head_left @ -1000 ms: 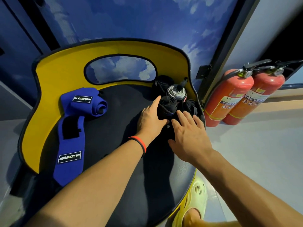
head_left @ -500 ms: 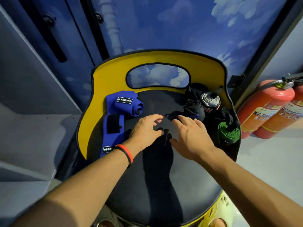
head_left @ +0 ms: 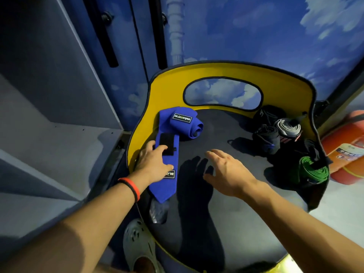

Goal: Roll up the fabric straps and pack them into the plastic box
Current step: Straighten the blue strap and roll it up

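A blue fabric strap lies on the black seat of a yellow-backed chair, its far end rolled up. My left hand rests flat on the strap's unrolled middle, fingers spread over its black patch. My right hand hovers open above the seat's centre, holding nothing. Several rolled straps stand at the seat's right edge: a black one, a grey-white one, a green one. They seem to sit in a clear box whose walls I can hardly make out.
The yellow chair back with an oval opening rises behind the seat. Red fire extinguishers stand on the floor at right. Grey shelving is at left. A pale clog shows below the seat, next to a crumpled clear plastic piece.
Both hands left the rolled straps at right. My left hand moved left onto the blue strap; my right hand drew back to the seat's centre. The view swung left.
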The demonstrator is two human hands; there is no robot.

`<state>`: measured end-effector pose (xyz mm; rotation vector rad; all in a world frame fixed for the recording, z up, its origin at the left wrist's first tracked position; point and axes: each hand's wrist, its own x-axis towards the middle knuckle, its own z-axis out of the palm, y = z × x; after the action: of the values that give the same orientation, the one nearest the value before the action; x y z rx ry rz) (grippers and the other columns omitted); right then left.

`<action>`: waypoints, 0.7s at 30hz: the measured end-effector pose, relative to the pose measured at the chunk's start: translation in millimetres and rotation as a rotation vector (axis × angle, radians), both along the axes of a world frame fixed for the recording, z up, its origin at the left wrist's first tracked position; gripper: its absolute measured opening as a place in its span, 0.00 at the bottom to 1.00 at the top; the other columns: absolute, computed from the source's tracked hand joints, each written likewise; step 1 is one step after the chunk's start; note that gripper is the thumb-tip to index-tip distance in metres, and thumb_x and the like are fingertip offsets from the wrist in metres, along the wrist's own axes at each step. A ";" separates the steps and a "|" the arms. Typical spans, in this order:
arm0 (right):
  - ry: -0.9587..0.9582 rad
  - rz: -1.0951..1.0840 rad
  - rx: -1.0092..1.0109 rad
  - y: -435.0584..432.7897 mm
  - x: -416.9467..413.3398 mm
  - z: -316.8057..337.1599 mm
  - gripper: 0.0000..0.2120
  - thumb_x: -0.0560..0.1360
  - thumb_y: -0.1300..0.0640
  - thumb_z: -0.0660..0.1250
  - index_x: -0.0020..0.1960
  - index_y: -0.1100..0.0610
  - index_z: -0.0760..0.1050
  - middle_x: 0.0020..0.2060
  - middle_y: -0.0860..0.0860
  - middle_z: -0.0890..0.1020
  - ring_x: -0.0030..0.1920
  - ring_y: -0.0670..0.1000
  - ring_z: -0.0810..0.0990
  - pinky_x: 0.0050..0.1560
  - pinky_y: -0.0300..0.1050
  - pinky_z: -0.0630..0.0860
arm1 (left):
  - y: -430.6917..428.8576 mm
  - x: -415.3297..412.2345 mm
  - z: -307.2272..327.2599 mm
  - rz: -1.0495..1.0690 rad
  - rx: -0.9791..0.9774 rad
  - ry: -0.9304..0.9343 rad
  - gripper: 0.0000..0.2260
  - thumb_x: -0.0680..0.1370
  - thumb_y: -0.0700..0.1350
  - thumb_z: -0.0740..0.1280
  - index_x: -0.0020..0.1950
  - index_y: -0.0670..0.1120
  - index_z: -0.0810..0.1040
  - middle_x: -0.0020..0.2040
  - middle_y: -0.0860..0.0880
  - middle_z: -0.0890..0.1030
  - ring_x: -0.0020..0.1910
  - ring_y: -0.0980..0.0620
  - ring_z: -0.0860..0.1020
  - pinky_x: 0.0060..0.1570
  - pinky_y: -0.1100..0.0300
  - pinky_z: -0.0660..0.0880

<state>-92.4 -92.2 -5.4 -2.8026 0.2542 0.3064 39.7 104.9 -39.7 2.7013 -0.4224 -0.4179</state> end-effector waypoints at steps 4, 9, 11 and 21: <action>0.043 0.029 0.076 5.7 7.3 -3.2 0.36 0.79 0.46 0.69 0.81 0.52 0.57 0.79 0.52 0.63 0.76 0.55 0.66 0.72 0.52 0.71 | 1.9 9.3 -8.4 0.144 -0.261 0.127 0.26 0.73 0.45 0.78 0.69 0.56 0.76 0.74 0.46 0.69 0.68 0.44 0.73 0.64 0.46 0.77; 0.041 -0.052 0.230 9.1 14.9 -6.4 0.29 0.78 0.48 0.70 0.75 0.55 0.66 0.71 0.54 0.72 0.68 0.56 0.74 0.67 0.51 0.74 | -8.8 0.9 6.5 0.175 -0.559 0.373 0.13 0.76 0.35 0.74 0.58 0.46 0.79 0.46 0.48 0.79 0.44 0.51 0.80 0.44 0.61 0.79; 0.050 -0.102 0.277 8.0 15.8 -9.3 0.29 0.78 0.47 0.70 0.75 0.54 0.65 0.70 0.55 0.74 0.67 0.56 0.74 0.65 0.49 0.74 | -14.8 -9.1 12.1 0.163 -0.629 0.500 0.10 0.76 0.32 0.73 0.53 0.43 0.79 0.39 0.46 0.77 0.40 0.49 0.78 0.45 0.59 0.78; 0.016 -0.520 0.535 -14.9 9.6 -21.8 0.23 0.77 0.53 0.72 0.71 0.53 0.72 0.51 0.49 0.81 0.51 0.51 0.80 0.51 0.44 0.77 | -40.7 -74.2 13.2 -0.234 -0.479 0.687 0.12 0.72 0.33 0.75 0.44 0.47 0.77 0.41 0.48 0.80 0.38 0.54 0.78 0.43 0.63 0.77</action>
<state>-82.8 -107.1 -27.3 -2.1175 0.7604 0.2275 -34.5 64.2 -26.6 1.9019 -0.5435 -1.1009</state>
